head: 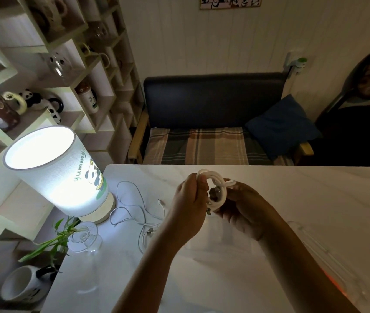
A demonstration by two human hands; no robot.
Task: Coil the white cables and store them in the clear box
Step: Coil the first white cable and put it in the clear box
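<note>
Both hands hold a thick white cable (217,188) wound into a small coil above the middle of the white table (292,199). My left hand (188,206) pinches the coil's left side. My right hand (245,206) cups its lower right side, with a plug end showing near the bottom. A second, thin white cable (134,211) lies loose and uncoiled on the table to the left of my hands. The clear box (315,240) is faint on the table at the right, under my right forearm; its edges are hard to make out.
A lit table lamp (55,172) with a panda print stands at the table's left corner. In front of it is a glass vase (84,240) with a green plant, and a panda mug (21,288) sits lower left. Shelves stand left, a sofa (213,123) behind the table.
</note>
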